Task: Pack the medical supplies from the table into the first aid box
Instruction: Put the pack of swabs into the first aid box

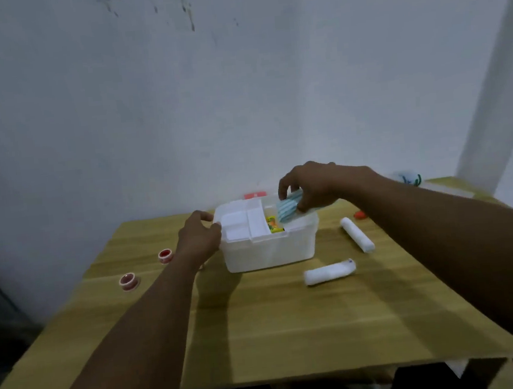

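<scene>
Both forearms reach in from the near edge, and at their ends the work shows itself partly done. Fingers (pixel 285 187) of the right hand (pixel 313 186) are closed on a folded pale blue face mask (pixel 287 210), held over the right side of the first aid box (pixel 269 249), just at its rim and seemingly on its way in. Those of the left hand (pixel 201 234) curl against the box's left wall, steadying it; whether they truly grip the wall or only rest there I cannot tell. Inside, a white divided tray fills the left and middle, and something yellow and orange (pixel 273 224) already lies in the open compartment beside the mask. Left on the bench (pixel 292 330) are two white bandage rolls (pixel 330 271) to the right of the box, two red-and-white tape rolls (pixel 129 281) to its left, and a small red thing (pixel 359 214) further back on the right. A red-marked piece behind the box may be its lid. By this showing, most of the packing is not yet done.
</scene>
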Motion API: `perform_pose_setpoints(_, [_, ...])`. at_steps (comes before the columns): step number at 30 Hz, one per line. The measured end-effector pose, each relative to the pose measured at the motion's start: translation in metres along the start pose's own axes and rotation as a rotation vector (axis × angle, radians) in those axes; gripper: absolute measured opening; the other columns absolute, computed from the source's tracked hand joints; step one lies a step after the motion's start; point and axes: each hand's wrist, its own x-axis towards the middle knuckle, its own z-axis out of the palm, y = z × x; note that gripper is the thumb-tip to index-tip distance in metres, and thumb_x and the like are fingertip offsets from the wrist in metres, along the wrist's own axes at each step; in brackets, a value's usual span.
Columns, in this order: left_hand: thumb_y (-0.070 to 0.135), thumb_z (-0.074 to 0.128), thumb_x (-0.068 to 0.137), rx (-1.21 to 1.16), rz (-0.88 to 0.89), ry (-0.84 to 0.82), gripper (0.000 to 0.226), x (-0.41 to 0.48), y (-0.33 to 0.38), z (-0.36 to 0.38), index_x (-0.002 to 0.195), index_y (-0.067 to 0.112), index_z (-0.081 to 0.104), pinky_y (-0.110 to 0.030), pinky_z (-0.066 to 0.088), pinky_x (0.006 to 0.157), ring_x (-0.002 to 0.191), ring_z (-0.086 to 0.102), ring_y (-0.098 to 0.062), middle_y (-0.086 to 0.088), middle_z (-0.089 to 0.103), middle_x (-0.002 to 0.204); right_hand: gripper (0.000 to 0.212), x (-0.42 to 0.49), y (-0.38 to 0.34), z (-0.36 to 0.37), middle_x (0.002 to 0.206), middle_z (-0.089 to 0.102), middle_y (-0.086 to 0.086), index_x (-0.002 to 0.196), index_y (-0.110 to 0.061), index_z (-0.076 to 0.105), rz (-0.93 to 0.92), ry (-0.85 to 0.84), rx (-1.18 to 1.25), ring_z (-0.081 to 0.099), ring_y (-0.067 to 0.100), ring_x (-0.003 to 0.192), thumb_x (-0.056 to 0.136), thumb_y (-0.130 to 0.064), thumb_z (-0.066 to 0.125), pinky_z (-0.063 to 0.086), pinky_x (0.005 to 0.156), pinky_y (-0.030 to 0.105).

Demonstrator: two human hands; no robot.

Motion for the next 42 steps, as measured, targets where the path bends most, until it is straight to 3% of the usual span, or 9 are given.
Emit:
perform_pose_setpoints(7, [0.027,0.056,0.091,0.043,0.056,0.017,0.023,0.003,-0.008,0.007,0.114,0.024,0.054,-0.048,0.06,0.081,0.083,0.067,-0.025,-0.006,0.066,0.091,0.036,0.037,-0.021,0.028,0.113,0.068,-0.001,0.113,-0.026,0.074,-0.042,-0.177,-0.024,0.06,0.019,0.098,0.077,-0.025,0.077,0.054,0.086,0.035])
perform_pose_setpoints(11, [0.03,0.055,0.09,0.04,0.059,0.03,0.021,0.003,-0.011,0.008,0.111,0.028,0.055,-0.05,0.06,0.08,0.083,0.067,-0.027,-0.005,0.067,0.09,0.022,0.045,-0.023,0.038,0.102,0.073,0.002,0.095,-0.015,0.077,-0.04,-0.208,0.093,0.067,0.023,0.096,0.078,-0.028,0.073,0.056,0.085,0.038])
perform_pose_setpoints(15, [0.031,0.054,0.09,0.03,0.064,0.028,0.021,0.003,-0.013,0.009,0.11,0.03,0.056,-0.051,0.06,0.079,0.084,0.067,-0.027,-0.006,0.068,0.088,0.021,0.041,-0.015,0.045,0.104,0.073,0.002,0.098,-0.013,0.077,-0.016,-0.224,0.22,0.067,0.022,0.097,0.082,-0.026,0.071,0.053,0.089,0.038])
perform_pose_setpoints(20, [0.033,0.053,0.088,0.035,0.068,0.039,0.021,0.004,-0.011,0.01,0.108,0.031,0.055,-0.051,0.06,0.079,0.085,0.067,-0.03,-0.007,0.068,0.09,0.038,0.031,-0.008,0.041,0.103,0.069,0.005,0.103,-0.009,0.07,0.071,-0.122,0.008,0.064,0.024,0.097,0.079,-0.038,0.076,0.054,0.081,0.035])
perform_pose_setpoints(25, [0.033,0.053,0.088,0.019,0.064,0.065,0.019,0.004,-0.011,0.013,0.106,0.03,0.056,-0.052,0.06,0.078,0.086,0.065,-0.026,-0.005,0.067,0.088,0.024,0.033,-0.015,0.052,0.1,0.072,0.006,0.096,-0.007,0.073,0.099,-0.169,0.184,0.068,0.024,0.091,0.083,-0.026,0.065,0.059,0.08,0.038])
perform_pose_setpoints(28, [0.035,0.052,0.086,0.01,0.065,0.075,0.02,0.004,-0.012,0.015,0.105,0.03,0.056,-0.052,0.06,0.078,0.086,0.065,-0.026,-0.007,0.067,0.09,0.02,0.03,-0.019,0.061,0.077,0.059,0.006,0.076,-0.001,0.061,0.104,-0.117,0.248,0.053,0.023,0.075,0.087,-0.016,0.055,0.045,0.06,0.028])
perform_pose_setpoints(31, [0.037,0.051,0.086,0.023,0.064,0.076,0.02,0.005,-0.012,0.017,0.105,0.032,0.055,-0.051,0.06,0.078,0.086,0.065,-0.026,-0.01,0.067,0.097,0.016,0.028,-0.024,0.065,0.079,0.051,0.011,0.076,-0.003,0.055,0.107,-0.1,0.313,0.043,0.021,0.073,0.09,-0.01,0.049,0.033,0.054,0.026])
perform_pose_setpoints(37, [0.039,0.05,0.093,0.094,0.07,0.03,0.021,0.01,-0.012,0.015,0.112,0.03,0.051,-0.049,0.06,0.081,0.087,0.066,-0.03,-0.013,0.065,0.108,0.011,0.027,-0.025,0.058,0.09,0.057,0.012,0.087,-0.006,0.06,0.099,-0.116,0.351,0.051,0.025,0.081,0.088,-0.007,0.049,0.042,0.065,0.031])
perform_pose_setpoints(42, [0.036,0.054,0.095,0.141,0.059,-0.027,0.032,0.008,-0.009,0.014,0.125,0.025,0.048,-0.05,0.059,0.084,0.097,0.065,-0.034,-0.016,0.063,0.119,0.016,0.028,-0.022,0.058,0.083,0.057,0.011,0.071,-0.008,0.052,0.153,-0.127,0.411,0.057,0.027,0.075,0.086,-0.007,0.048,0.043,0.063,0.032])
